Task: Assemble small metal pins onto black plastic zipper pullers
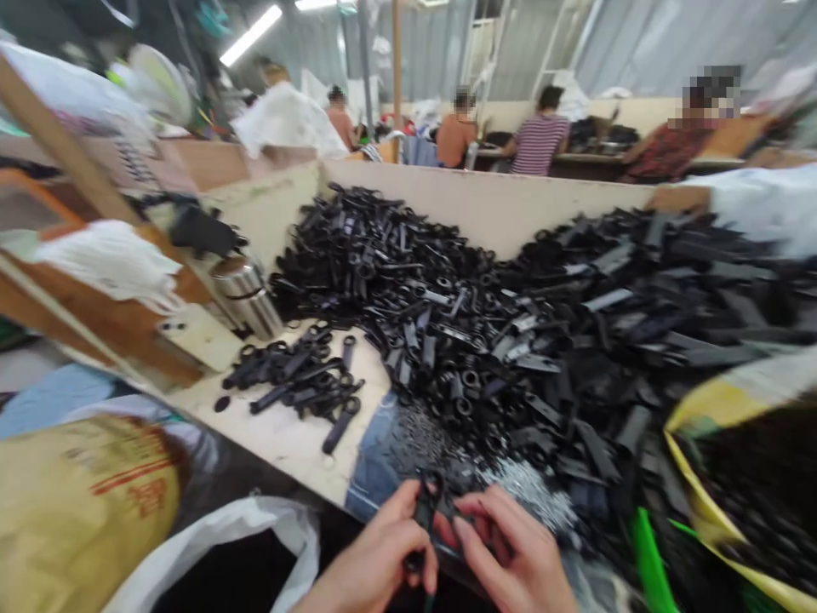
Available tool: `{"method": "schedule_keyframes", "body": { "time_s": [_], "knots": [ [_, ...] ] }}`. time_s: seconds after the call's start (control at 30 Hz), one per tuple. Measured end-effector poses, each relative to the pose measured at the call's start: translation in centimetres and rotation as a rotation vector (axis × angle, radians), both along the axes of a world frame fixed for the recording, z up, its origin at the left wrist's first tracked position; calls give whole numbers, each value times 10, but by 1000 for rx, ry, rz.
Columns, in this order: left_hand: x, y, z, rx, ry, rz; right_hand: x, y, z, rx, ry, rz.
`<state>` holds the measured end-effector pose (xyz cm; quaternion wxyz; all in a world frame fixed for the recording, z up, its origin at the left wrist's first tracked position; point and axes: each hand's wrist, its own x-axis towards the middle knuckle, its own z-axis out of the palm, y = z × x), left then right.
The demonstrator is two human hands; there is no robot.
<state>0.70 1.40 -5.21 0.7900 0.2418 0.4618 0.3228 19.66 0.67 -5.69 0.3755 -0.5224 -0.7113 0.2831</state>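
At the table's near edge, my left hand [383, 549] is closed around a black ring-ended plastic piece [426, 502]. My right hand [514, 545] meets it from the other side, fingers pinched together; what they hold is too small and blurred to name. Just beyond lie small dark bits [418, 438] and a heap of tiny silvery metal parts [527, 489], with a blue cloth [370, 460] under part of them. A large pile of similar black ring-ended pieces [383, 255] rises behind. A smaller group of the black pieces [299, 370] lies to the left.
Flat black strips [638, 298] heap up on the right beside an open yellow-rimmed sack [695, 404]. A metal cylinder [255, 302] stands at left. Below it are a white-rimmed sack [299, 515] and a tan sack [95, 494]. Several people sit beyond the board wall [511, 200].
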Motion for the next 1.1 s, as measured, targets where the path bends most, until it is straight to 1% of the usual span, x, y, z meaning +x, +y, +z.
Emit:
{"method": "schedule_keyframes", "body": {
  "time_s": [0.03, 0.07, 0.17, 0.27, 0.37, 0.47, 0.6, 0.7, 0.87, 0.97, 1.1],
  "knots": [
    [-1, 0, 0, -51, 8, 43, -1, 2, 3, 18, -23, -7],
    [-2, 0, 2, -79, 4, 45, -2, 3, 5, 33, -46, -3],
    [-4, -2, 13, -82, -9, 4, -8, 3, 12, 88, -101, 11],
    [-1, -4, 21, -82, 8, 0, -11, 2, 12, 155, -125, 16],
    [2, -4, 23, -98, 68, 10, -10, 3, 9, 189, -159, 9],
    [3, -3, 23, -76, 149, -30, -9, 4, 8, 178, -188, 14],
    [2, -3, 20, 3, 250, -107, -10, 2, 10, 130, -219, 0],
    [0, -5, 16, 68, 290, -142, -13, 0, 12, 109, -229, -5],
    [-5, -4, 7, 150, 320, -194, -18, -1, 17, 120, -202, -27],
    [-6, -5, 3, 142, 335, -206, -18, -3, 17, 99, -193, -24],
    [-5, -7, 1, 108, 392, -190, -19, -8, 12, 135, -259, -26]
  ]
}}
